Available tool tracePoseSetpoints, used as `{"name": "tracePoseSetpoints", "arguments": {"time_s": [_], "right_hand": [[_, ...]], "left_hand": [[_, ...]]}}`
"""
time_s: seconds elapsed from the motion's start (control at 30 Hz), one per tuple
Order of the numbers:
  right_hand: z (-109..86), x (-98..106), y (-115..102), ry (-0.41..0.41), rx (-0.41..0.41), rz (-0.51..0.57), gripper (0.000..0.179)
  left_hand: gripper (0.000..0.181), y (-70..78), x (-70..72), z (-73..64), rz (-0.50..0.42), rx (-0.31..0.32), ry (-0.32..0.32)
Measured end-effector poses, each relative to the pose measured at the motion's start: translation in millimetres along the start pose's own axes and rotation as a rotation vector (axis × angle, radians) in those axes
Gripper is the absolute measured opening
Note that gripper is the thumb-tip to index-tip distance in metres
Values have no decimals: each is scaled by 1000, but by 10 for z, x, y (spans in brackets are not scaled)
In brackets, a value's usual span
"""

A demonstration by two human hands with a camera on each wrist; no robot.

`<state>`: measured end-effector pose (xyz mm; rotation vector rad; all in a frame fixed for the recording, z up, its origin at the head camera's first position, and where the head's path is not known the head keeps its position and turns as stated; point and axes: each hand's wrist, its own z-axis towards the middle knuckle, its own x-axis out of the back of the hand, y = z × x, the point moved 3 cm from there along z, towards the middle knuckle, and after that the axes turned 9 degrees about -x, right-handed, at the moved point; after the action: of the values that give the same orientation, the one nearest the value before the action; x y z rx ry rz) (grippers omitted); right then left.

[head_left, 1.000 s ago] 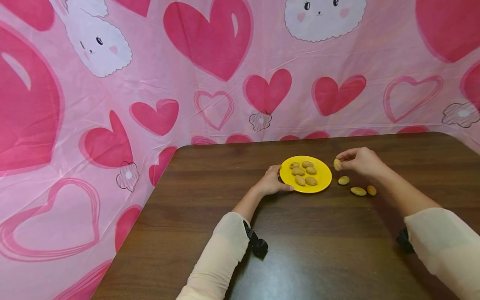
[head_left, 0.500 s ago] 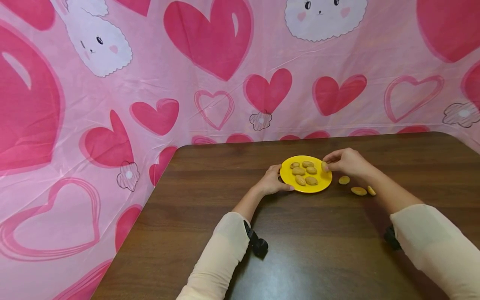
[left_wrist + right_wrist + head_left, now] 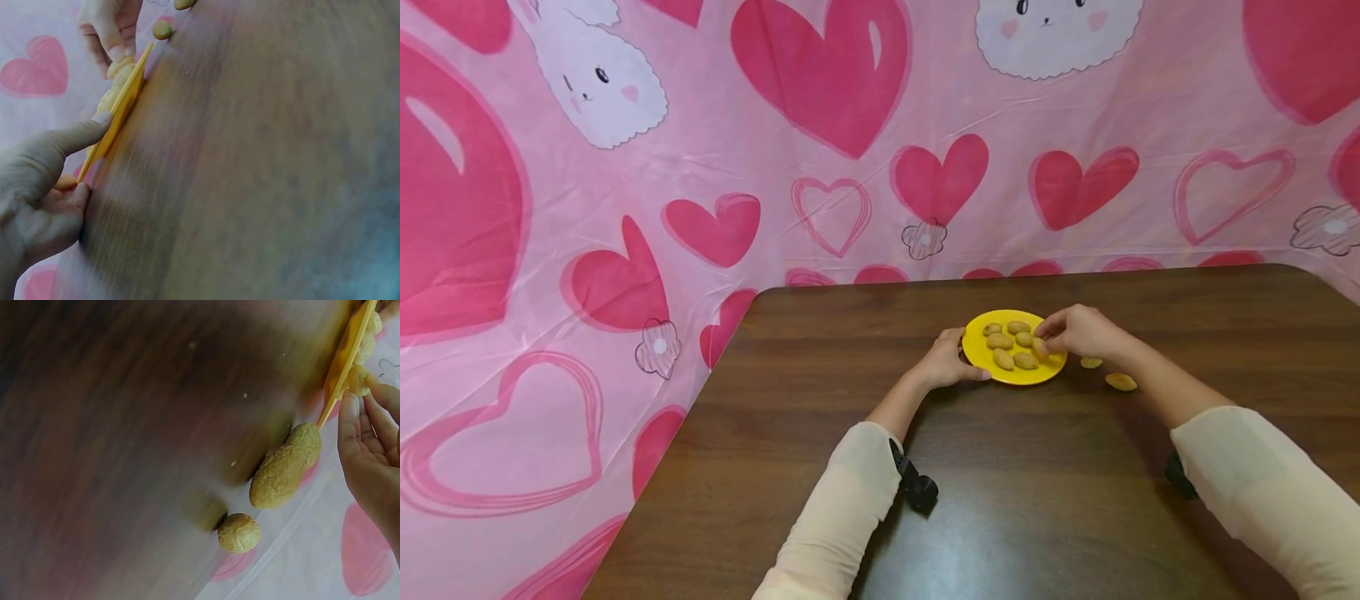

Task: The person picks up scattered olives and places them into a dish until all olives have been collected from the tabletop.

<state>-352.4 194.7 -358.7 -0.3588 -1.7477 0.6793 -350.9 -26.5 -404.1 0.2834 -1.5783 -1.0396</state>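
Note:
A yellow plate (image 3: pixel 1018 377) lies near the back of the table, with several wrinkled yellow-brown dried dates (image 3: pixel 1000 342) on it. My left hand (image 3: pixel 942 362) grips the plate's left edge; in the left wrist view its thumb (image 3: pixel 87 133) lies on the rim and fingers reach below. Over the right side of the plate, my right hand (image 3: pixel 1086 335) pinches one more dried date (image 3: pixel 358 380) between thumb and fingertips, low among the others.
To the right of the plate, loose dried dates (image 3: pixel 1122 382) lie on the brown wooden table (image 3: pixel 1037 500). The right wrist view shows three there, the nearest one (image 3: pixel 239 533) apart from the others. A pink heart-print cloth (image 3: pixel 850 108) hangs behind the table.
My right hand has carried the pinched date leftward from beside the plate to over its right side and lowered it. The left hand keeps its hold on the rim.

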Motion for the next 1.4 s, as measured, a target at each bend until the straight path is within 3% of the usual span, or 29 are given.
{"name": "tracePoseSetpoints", "arguments": {"time_s": [0.4, 1.17, 1.4], "right_hand": [[21, -79, -60, -28, 45, -66, 27], [61, -105, -25, -77, -13, -67, 35], [58, -98, -20, -51, -5, -60, 32]], "left_hand": [[85, 5, -2, 6, 9, 2, -3], [85, -8, -9, 9, -2, 5, -2], [85, -6, -5, 11, 0, 5, -3]]}}
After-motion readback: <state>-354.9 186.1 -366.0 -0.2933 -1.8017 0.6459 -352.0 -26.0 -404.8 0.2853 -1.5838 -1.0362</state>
